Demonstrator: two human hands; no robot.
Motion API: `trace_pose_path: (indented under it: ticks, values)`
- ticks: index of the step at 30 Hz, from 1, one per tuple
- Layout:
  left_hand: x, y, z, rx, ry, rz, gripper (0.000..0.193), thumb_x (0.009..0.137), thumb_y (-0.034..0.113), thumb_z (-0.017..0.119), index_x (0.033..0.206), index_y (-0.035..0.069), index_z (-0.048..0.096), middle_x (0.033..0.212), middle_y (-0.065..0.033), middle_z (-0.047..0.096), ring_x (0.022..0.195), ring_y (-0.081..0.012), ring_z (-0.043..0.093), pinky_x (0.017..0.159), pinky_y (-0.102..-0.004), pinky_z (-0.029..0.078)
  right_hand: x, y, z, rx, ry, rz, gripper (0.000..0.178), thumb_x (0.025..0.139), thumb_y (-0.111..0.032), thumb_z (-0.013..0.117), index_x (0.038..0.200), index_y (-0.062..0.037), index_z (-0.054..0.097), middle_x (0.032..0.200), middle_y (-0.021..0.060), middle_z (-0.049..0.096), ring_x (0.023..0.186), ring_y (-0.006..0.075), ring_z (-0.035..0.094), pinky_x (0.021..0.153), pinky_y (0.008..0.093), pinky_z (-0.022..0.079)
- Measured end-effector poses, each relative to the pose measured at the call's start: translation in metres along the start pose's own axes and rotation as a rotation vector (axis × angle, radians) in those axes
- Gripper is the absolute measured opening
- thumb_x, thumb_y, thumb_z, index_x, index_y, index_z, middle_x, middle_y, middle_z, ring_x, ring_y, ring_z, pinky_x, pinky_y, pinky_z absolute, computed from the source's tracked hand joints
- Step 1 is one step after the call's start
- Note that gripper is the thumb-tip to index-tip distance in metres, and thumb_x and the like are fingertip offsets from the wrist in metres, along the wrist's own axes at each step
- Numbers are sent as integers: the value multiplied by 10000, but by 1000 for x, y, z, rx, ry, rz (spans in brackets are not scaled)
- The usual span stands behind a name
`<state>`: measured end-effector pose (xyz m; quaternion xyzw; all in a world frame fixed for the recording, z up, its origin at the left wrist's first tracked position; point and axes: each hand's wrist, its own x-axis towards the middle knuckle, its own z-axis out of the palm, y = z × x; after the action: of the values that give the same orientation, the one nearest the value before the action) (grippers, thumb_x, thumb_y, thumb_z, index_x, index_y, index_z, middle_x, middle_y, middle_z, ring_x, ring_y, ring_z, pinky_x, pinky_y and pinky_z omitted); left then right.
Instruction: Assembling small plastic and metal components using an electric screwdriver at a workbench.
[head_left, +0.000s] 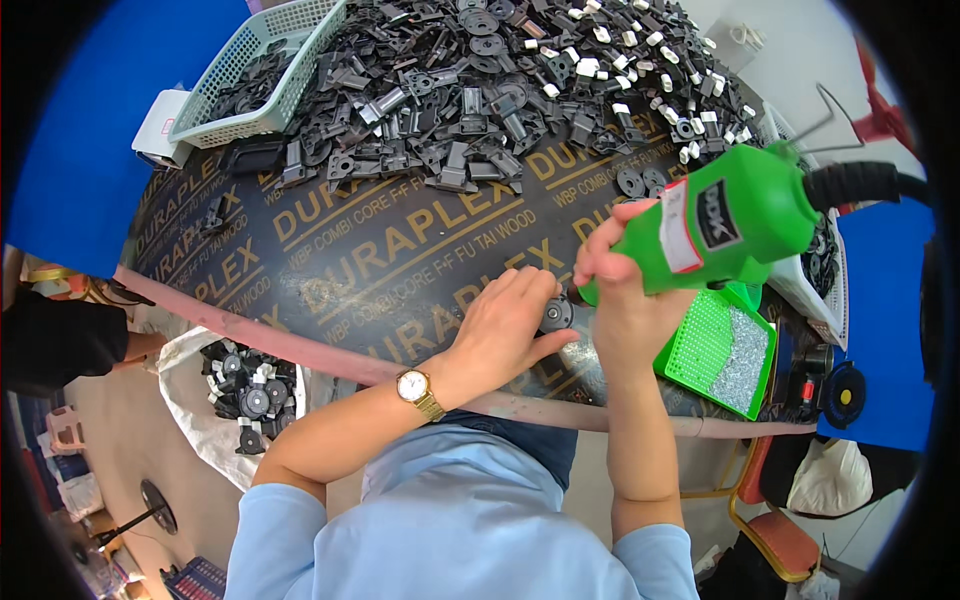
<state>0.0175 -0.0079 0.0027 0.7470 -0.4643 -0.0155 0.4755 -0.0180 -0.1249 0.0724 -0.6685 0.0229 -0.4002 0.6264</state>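
Observation:
My right hand (625,290) is wrapped round a green electric screwdriver (775,205) with a black cord at its rear end. Its front end points left, toward a round black plastic part (557,313) on the table. My left hand (500,325), with a gold watch on the wrist, holds this part against the tabletop, thumb on the near side and fingers on the far side. The screwdriver's tip is hard to make out, so I cannot tell if it touches the part. Beside my right wrist lies a green tray (690,350) with many small silver screws.
A large heap of black plastic parts (460,110), some with white pieces, covers the table's far side. A pale green basket (285,75) stands far left. A white sack (185,385) of assembled parts hangs below the front edge. Another person's arm (140,347) shows at left.

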Motion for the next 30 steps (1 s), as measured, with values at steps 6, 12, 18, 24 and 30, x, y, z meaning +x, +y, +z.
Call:
trace_pose_path:
  ticks: [6, 12, 18, 24, 30]
  values:
    - [3, 6, 0, 14, -11, 9, 443, 748, 250, 817, 1005, 34, 528, 928, -126, 542, 897, -346, 559, 758, -430, 479, 10, -1, -4, 43, -34, -45, 624, 828, -411, 799, 1172, 17, 504, 717, 63, 570, 561, 121, 532, 501, 255, 442]
    - [4, 12, -11, 121, -27, -121, 510, 765, 293, 811, 1099, 18, 541, 1152, -164, 543, 984, -391, 597, 793, -442, 527, 19, -47, -83, -46, 101, -46, 853, 800, -758, 581, 1221, -30, 440, 673, 35, 482, 538, 121, 483, 480, 256, 409]
    - [9, 7, -25, 236, -267, 142, 535, 773, 273, 789, 1207, 31, 589, 1205, -108, 573, 1160, -318, 499, 957, -405, 465, 27, -29, -167, -262, 324, -206, 795, 868, -727, 535, 1193, -10, 431, 698, 46, 484, 571, 132, 479, 530, 263, 403]
    - [23, 14, -15, 339, -224, 2, 498, 743, 309, 815, 1100, 36, 600, 1030, -97, 558, 982, -306, 520, 821, -398, 445, 39, 5, -184, -190, 307, -255, 627, 918, -551, 633, 1173, -8, 452, 711, 57, 507, 585, 150, 509, 533, 278, 429]
    - [19, 1, 7, 248, -96, 46, 527, 729, 346, 829, 1060, 20, 581, 996, -92, 537, 903, -298, 523, 765, -389, 420, 41, 14, -181, -198, 253, -252, 640, 886, -529, 692, 1146, 10, 465, 687, 63, 531, 577, 136, 521, 505, 270, 438]
